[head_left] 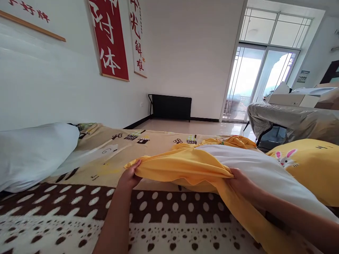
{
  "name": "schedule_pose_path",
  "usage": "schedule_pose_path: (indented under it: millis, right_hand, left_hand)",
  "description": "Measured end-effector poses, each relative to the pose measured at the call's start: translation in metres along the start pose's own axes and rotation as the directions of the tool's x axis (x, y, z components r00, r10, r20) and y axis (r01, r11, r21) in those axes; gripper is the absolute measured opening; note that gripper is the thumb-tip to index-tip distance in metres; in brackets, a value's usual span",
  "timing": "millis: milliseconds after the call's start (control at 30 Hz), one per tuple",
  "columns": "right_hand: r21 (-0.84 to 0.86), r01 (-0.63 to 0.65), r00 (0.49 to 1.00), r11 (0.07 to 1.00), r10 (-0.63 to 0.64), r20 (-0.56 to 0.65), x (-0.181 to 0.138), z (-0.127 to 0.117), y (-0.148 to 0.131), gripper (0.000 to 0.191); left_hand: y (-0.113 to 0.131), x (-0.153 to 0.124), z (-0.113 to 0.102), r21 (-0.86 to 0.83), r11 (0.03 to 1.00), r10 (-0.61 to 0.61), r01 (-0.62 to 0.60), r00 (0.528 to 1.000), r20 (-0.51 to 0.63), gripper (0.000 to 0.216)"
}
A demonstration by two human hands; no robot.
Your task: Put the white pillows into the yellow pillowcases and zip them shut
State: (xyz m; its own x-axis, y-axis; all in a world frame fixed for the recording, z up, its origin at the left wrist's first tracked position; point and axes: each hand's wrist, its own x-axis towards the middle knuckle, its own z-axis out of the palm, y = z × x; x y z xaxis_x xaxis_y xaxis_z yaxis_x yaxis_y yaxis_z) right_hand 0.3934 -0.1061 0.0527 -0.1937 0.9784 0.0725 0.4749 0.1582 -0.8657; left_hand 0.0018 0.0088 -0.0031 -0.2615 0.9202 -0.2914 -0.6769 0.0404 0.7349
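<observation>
A yellow pillowcase [180,165] is stretched between my two hands over the bed. My left hand [130,176] is closed on its left corner. My right hand [239,183] grips the cloth farther right, and a strip of it hangs below toward the bottom edge. A white pillow [238,158] lies partly under and behind the cloth, to the right; its far side has bunched yellow fabric along it. How much of the pillow is inside the case I cannot tell. My right forearm crosses in front of the pillow.
A patterned blanket [156,141] covers the bed. Another white pillow [34,151] lies at the left, and a yellow pillow with a rabbit [309,169] at the right. Beyond stand a black folded frame [172,107] and a plastic-covered table [296,116] bearing boxes.
</observation>
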Motion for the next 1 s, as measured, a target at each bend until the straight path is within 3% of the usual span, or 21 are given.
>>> schedule_pose_path:
  millis: [100,167,267,367,433,500,600,667,733,867,1000]
  right_hand:
    - [0.252,-0.201,0.976,0.947,0.214,-0.028,-0.003,0.000,-0.005,0.036]
    - [0.276,-0.278,0.959,0.920,0.281,0.030,-0.003,-0.001,-0.006,0.044]
    - [0.109,-0.197,0.965,0.974,0.173,0.197,0.002,-0.002,-0.002,0.045]
    - [-0.215,-0.032,0.990,0.976,0.061,0.127,0.009,0.001,0.005,0.027]
    - [-0.506,0.038,0.999,0.862,-0.029,0.025,0.010,0.002,0.007,0.025]
    - [-0.726,0.077,0.995,0.684,-0.102,0.009,0.008,0.003,0.007,0.029]
    - [-0.877,0.094,0.991,0.472,-0.125,0.039,0.003,0.004,0.007,0.038]
    - [-0.912,0.094,0.992,0.399,-0.115,0.052,0.003,0.004,0.008,0.036]
    - [-0.902,0.084,0.995,0.423,-0.092,0.050,0.006,0.002,0.008,0.024]
    - [-0.768,0.129,0.992,0.627,-0.091,0.092,0.015,-0.007,-0.002,0.017]
    - [-0.712,0.162,0.982,0.683,-0.183,0.049,0.012,-0.009,-0.021,0.011]
  left_hand:
    - [0.000,0.000,0.001,0.010,1.000,0.027,-0.026,1.000,-0.007,0.017]
    - [0.001,-0.002,0.002,0.025,0.999,0.044,-0.044,0.999,-0.006,0.013]
    - [0.001,-0.005,0.005,0.058,0.996,0.065,-0.065,0.998,-0.007,0.009]
    - [0.001,-0.008,0.008,0.107,0.990,0.102,-0.097,0.994,-0.044,0.007]
    - [0.001,-0.010,0.011,0.157,0.978,0.159,-0.140,0.981,-0.112,0.002]
    - [0.001,-0.012,0.013,0.226,0.954,0.240,-0.195,0.952,-0.190,0.011]
    - [0.002,-0.017,0.016,0.327,0.904,0.362,-0.274,0.899,-0.247,0.019]
    - [0.004,-0.021,0.018,0.363,0.876,0.415,-0.316,0.878,-0.238,0.020]
    - [0.005,-0.024,0.021,0.367,0.867,0.430,-0.336,0.877,-0.214,0.021]
    - [0.007,-0.023,0.023,0.341,0.887,0.388,-0.311,0.903,-0.187,0.019]
    - [0.009,-0.017,0.016,0.366,0.874,0.398,-0.319,0.903,-0.162,0.019]
